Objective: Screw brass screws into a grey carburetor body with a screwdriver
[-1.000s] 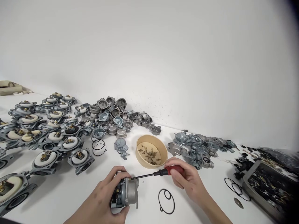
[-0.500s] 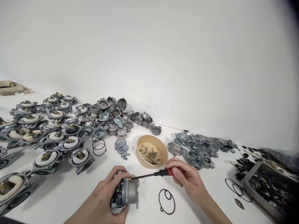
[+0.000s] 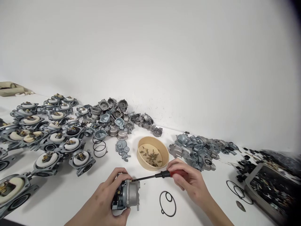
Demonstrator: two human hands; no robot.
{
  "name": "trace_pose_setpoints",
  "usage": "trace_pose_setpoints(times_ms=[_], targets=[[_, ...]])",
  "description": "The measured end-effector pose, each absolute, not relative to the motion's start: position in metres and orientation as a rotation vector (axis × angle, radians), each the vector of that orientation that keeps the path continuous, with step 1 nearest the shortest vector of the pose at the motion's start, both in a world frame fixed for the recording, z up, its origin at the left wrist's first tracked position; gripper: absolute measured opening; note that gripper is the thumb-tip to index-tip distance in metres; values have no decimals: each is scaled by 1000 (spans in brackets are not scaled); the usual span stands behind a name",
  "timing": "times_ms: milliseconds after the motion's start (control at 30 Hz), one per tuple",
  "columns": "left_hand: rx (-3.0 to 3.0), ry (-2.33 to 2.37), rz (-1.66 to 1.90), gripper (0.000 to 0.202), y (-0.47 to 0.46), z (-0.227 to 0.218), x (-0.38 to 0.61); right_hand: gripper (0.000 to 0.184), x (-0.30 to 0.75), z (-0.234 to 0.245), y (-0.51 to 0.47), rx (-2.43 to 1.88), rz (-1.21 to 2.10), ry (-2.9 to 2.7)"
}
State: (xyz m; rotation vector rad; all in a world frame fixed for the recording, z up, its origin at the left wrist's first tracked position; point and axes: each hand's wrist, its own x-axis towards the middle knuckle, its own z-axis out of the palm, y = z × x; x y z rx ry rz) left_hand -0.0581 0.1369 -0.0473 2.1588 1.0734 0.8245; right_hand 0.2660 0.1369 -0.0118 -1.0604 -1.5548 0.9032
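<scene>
Head view: left hand (image 3: 107,196) grips a metal engine part (image 3: 128,194); right hand (image 3: 188,182) grips a red screwdriver (image 3: 162,174) touching it.

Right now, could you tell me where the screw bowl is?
Head view, centre: the tan bowl sits just beyond the screwdriver in the right hand.

White counter (image 3: 70,194), tan bowl (image 3: 142,160) of brass screws (image 3: 150,154) at centre, rows of carburettor bodies with white floats (image 3: 47,158) left, heap of grey metal covers (image 3: 113,117) behind, black rubber rings (image 3: 167,203) in front, grey tray (image 3: 249,185) of dark parts right
</scene>
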Motion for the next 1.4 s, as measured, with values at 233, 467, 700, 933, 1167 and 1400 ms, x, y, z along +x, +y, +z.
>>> trace_pose_setpoints(times_ms=[233, 467, 700, 933, 1167, 1400], targets=[[2145, 1061, 819, 77, 137, -48, -58, 26, 265, -13, 134, -1142, 833, -1500], [2150, 1073, 836, 72, 136, -47, -57, 17, 271, -18, 140, -1026, 888, -1624], [2137, 1044, 809, 75, 137, -48, -57, 21, 273, -23, 140, -1036, 829, -1655], [2133, 1054, 788, 77, 136, -51, -58, 17, 267, -16, 139, -1005, 790, -1648], [2159, 1058, 825, 77, 136, -49, -58, 12, 265, -21, 138, -978, 762, -1615], [2151, 1075, 821, 77, 136, -47, -57, 16, 270, -22, 141, -992, 764, -1678]])
